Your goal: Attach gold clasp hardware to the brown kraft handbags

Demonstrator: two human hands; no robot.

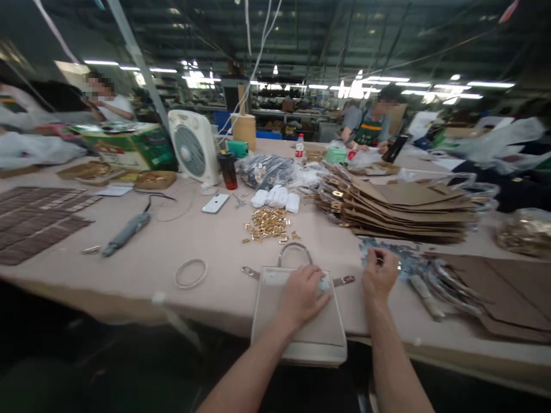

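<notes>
A beige and white handbag (297,335) lies at the table's front edge, its curved grey handle (295,246) pointing away from me. Brown straps with metal buckles (344,280) stick out at both its sides. My left hand (303,292) rests on the bag's face, fingers stretched out. A small pale-blue piece (322,284) shows between its thumb and forefinger. Right of the bag, my right hand (381,272) is raised in a pinch; what it holds is too small to name. Near it lies a spread of small blue-grey pieces (408,255).
Gold metal fittings (269,223) are heaped beyond the bag. A tape roll (191,273), a grey corded tool (125,234), a phone (216,203) and a fan (193,146) stand leftward. Stacked brown bag panels (396,201) fill the right. Co-workers sit across the table.
</notes>
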